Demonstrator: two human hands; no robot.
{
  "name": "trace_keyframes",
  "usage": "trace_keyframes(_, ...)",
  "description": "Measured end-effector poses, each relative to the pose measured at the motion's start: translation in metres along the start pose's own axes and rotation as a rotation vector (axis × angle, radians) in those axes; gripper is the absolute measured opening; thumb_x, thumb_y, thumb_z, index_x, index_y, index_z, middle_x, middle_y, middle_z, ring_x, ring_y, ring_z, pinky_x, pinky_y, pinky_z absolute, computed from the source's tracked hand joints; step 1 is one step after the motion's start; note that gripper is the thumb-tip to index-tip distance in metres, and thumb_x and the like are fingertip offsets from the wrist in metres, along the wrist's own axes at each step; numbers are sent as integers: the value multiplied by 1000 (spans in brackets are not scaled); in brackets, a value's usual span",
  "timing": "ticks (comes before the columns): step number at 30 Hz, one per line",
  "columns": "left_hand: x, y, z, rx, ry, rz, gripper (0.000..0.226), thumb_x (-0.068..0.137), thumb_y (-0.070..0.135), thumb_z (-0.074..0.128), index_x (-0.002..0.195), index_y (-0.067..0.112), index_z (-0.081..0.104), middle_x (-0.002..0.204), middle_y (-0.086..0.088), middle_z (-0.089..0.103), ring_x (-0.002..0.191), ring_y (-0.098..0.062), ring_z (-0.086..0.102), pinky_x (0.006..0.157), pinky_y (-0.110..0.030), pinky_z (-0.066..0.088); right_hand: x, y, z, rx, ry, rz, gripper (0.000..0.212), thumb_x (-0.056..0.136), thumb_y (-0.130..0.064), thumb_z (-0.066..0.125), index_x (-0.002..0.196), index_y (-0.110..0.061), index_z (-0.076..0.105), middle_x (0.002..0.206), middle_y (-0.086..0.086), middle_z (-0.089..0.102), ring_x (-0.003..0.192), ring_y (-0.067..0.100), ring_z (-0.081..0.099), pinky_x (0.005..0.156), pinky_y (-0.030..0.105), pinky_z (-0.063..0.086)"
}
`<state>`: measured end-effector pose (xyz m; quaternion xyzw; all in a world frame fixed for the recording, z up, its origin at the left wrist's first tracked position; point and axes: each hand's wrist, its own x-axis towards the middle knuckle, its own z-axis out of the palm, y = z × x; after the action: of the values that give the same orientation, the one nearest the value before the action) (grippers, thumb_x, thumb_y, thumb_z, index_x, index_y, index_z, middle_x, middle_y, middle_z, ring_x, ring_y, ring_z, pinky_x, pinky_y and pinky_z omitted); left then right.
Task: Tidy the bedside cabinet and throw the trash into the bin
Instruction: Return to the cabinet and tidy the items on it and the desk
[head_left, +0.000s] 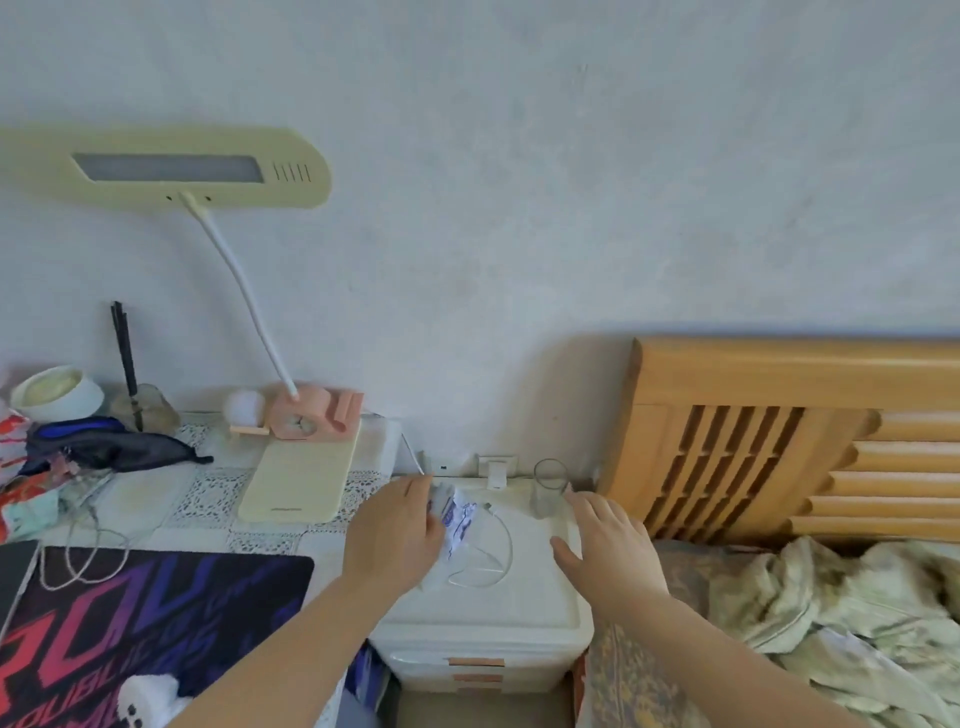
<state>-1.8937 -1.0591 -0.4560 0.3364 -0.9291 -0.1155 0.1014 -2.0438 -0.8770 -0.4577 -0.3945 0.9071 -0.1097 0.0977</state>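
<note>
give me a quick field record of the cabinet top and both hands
cabinet: white, drawers below, between desk and bed
wrapper: crumpled, white and blue, at left rear of top
cable: white, looped mid-top
glass: clear, upright, right rear corner
left hand: on the wrapper, fingers curled over it
right hand: open, empty, beside the glass, contact unclear
bin: not visible

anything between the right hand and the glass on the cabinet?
Nothing visible. The right hand is open just right of and in front of the clear glass on the white cabinet. The white cable lies left of that path, beside the left hand on the wrapper.
</note>
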Motion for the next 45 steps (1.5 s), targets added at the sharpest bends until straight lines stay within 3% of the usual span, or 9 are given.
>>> trace_keyframes(4,23,-11,56,3,-73,-62,31,84,22,45,114,20,52,97,3,60,76,-17,52,57,-27,35,38,21,47,25,-80,17,55,93,-47,39,141,-23,30,148,-5,37,136,16,32,110,34,27)
trace_keyframes(11,51,-38,144,-42,-96,-184,33,84,22,50,116,13,53,101,-2,63,82,-22,59,57,-28,41,80,44,134,64,-197,-8,57,93,-46,39,144,-23,28,150,-7,33,139,14,27,112,34,23)
trace_keyframes(15,38,-59,190,-58,-190,-274,47,84,20,49,131,13,46,117,-7,62,99,-27,60,72,-34,52,92,43,181,108,-241,-22,57,93,-46,41,143,-21,31,149,-6,36,138,14,29,112,32,24)
trace_keyframes(19,14,-72,222,-88,-302,-380,50,88,21,45,137,15,38,137,-4,51,120,-24,50,88,-35,49,99,24,214,173,-273,-54,54,94,-41,42,142,-19,31,147,-5,36,137,15,29,111,27,23)
trace_keyframes(26,0,-88,251,-72,-348,-430,53,89,21,44,140,16,34,142,0,46,127,-19,45,96,-32,43,107,-32,266,177,-279,-219,52,91,-36,47,137,-14,39,139,1,46,131,21,39,108,31,29)
trace_keyframes(30,2,-97,259,-91,-348,-455,53,90,19,44,142,16,31,147,2,40,132,-18,40,97,-32,42,105,-49,296,113,-227,-235,47,83,-32,62,123,-9,55,123,5,60,116,28,55,97,36,44)
trace_keyframes(34,5,-109,267,-124,-339,-488,54,92,16,41,144,17,27,152,3,33,136,-17,35,101,-32,39,111,-55,316,76,-226,-164,49,82,-34,64,122,-9,53,123,7,59,116,30,54,96,38,43)
trace_keyframes(39,2,-114,274,-147,-323,-492,56,92,8,41,145,17,26,153,4,31,136,-16,37,100,-30,39,111,-57,339,-12,-103,-79,60,62,-47,79,107,-11,63,108,4,66,99,25,64,81,36,54)
trace_keyframes(45,-1,-115,285,-164,-343,-467,59,90,6,43,145,16,24,156,1,24,141,-13,27,105,-30,37,113,-57,356,4,3,-48,56,61,-45,81,101,-9,65,102,6,67,95,27,65,81,38,53)
